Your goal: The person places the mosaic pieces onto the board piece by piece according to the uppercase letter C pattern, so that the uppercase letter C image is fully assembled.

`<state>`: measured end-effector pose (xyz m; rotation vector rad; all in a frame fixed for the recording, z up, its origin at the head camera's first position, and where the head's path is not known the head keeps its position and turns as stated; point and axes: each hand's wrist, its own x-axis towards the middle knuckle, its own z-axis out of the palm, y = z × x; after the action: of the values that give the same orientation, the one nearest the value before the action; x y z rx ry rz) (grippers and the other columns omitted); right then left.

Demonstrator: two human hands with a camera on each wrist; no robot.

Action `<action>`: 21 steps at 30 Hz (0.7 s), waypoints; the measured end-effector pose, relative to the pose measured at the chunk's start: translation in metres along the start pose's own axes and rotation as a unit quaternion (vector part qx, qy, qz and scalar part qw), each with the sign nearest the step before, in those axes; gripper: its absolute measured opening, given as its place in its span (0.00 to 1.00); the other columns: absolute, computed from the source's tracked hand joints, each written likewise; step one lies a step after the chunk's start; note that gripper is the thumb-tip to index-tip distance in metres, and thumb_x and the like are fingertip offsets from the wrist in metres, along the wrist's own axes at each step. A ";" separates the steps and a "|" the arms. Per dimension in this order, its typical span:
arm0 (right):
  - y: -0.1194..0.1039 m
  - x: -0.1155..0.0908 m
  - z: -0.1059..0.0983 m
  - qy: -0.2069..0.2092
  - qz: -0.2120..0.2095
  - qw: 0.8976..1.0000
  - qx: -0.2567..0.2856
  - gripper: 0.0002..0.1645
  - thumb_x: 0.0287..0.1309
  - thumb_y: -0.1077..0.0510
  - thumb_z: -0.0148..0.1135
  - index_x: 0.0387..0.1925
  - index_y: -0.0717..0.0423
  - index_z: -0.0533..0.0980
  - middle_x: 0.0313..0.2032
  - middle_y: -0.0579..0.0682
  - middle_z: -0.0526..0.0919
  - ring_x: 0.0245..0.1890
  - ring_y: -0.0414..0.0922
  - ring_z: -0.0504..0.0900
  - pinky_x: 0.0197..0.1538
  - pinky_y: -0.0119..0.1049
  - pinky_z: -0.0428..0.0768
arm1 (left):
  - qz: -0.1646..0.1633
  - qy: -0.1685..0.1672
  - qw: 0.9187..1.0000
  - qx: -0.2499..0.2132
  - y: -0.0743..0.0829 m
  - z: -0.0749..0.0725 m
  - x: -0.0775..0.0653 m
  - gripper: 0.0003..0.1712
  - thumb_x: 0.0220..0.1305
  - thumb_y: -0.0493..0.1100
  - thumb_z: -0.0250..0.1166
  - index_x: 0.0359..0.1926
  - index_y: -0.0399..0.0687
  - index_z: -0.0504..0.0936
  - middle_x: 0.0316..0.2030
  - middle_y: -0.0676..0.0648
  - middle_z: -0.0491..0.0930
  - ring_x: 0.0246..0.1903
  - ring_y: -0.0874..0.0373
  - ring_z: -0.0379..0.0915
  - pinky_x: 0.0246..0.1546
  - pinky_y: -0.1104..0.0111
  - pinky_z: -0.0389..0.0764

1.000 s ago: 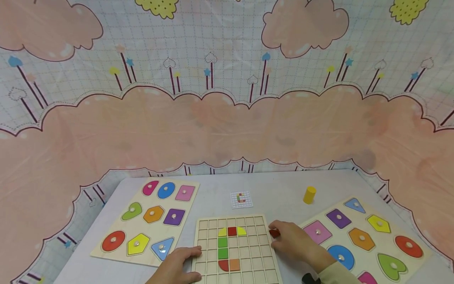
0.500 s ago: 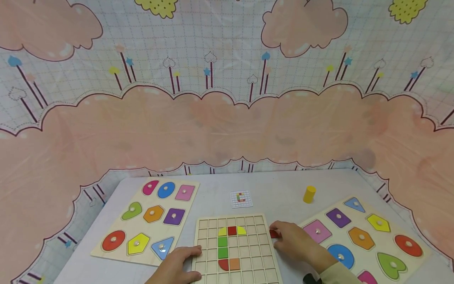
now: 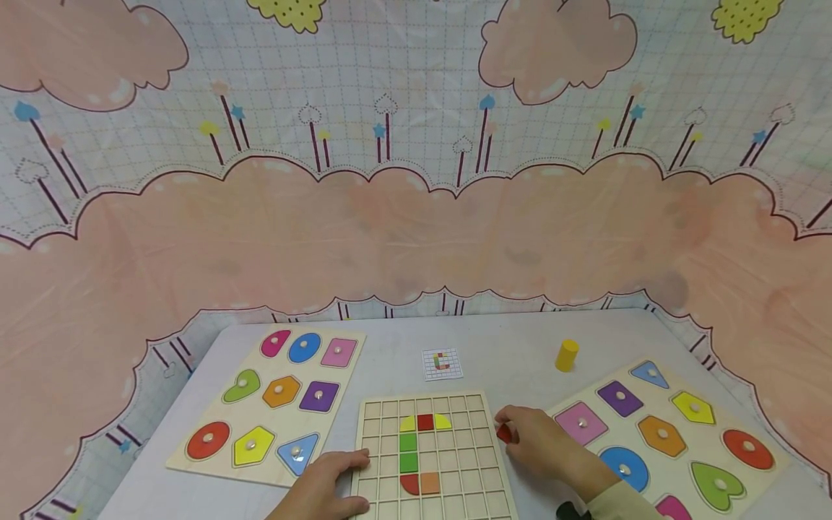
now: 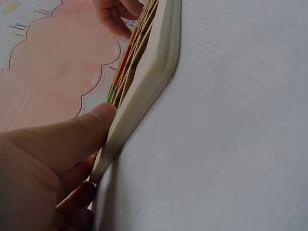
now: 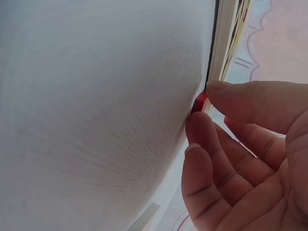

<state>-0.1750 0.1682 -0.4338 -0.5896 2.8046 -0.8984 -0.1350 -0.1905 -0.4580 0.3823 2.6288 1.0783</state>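
Note:
A wooden grid board (image 3: 468,462) lies at the front of the table. Its cells hold two yellow rounded-corner tiles (image 3: 443,422), a dark red square tile (image 3: 425,422), two green square tiles (image 3: 408,462), a red quarter-round tile (image 3: 410,484) and an orange square tile (image 3: 430,483). With thumb and fingers spread, my left hand (image 3: 320,487) touches the board's left edge. Just off the right edge, my right hand (image 3: 536,440) pinches a small red tile (image 5: 200,102) between thumb and forefinger, low over the table. The fingers cover most of that tile, so its full shape is hidden.
A small printed pattern card (image 3: 442,365) lies behind the grid. To its right stands a yellow cylinder (image 3: 567,356). Knobbed shape-puzzle boards flank the grid, one on the left (image 3: 253,412) and one on the right (image 3: 702,426). A patterned cloth (image 3: 390,238) hangs behind.
The red tile has turned and tilted in my right fingers, and that hand has shifted very slightly right. My left hand and the grid board stay in place.

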 end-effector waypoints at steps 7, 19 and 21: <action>0.001 0.000 0.001 0.002 0.004 1.000 0.007 0.17 0.52 0.73 0.65 0.46 0.64 0.78 0.37 0.48 0.81 0.36 0.44 0.79 0.40 0.45 0.82 | -0.003 0.000 1.000 -0.005 0.000 0.001 0.000 0.30 0.50 0.45 0.80 0.54 0.42 0.83 0.58 0.44 0.80 0.60 0.36 0.69 0.60 0.38 0.68; 0.002 -0.001 0.001 0.016 0.000 0.999 -0.032 0.19 0.51 0.63 0.74 0.45 0.62 0.79 0.36 0.45 0.79 0.34 0.42 0.74 0.40 0.40 0.80 | 0.005 0.001 1.000 -0.002 -0.001 -0.001 0.000 0.30 0.50 0.45 0.80 0.55 0.42 0.83 0.58 0.44 0.80 0.60 0.35 0.69 0.60 0.38 0.68; 0.001 -0.001 0.001 0.017 0.003 0.999 -0.033 0.18 0.51 0.64 0.73 0.45 0.61 0.79 0.38 0.46 0.80 0.35 0.42 0.75 0.42 0.43 0.81 | 0.006 0.002 1.000 -0.002 -0.001 -0.001 0.000 0.30 0.49 0.45 0.80 0.55 0.42 0.83 0.58 0.44 0.80 0.60 0.36 0.69 0.60 0.38 0.68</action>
<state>-0.1747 0.1692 -0.4350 -0.5812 2.8737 -0.8260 -0.1351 -0.1915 -0.4581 0.3962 2.6305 1.0879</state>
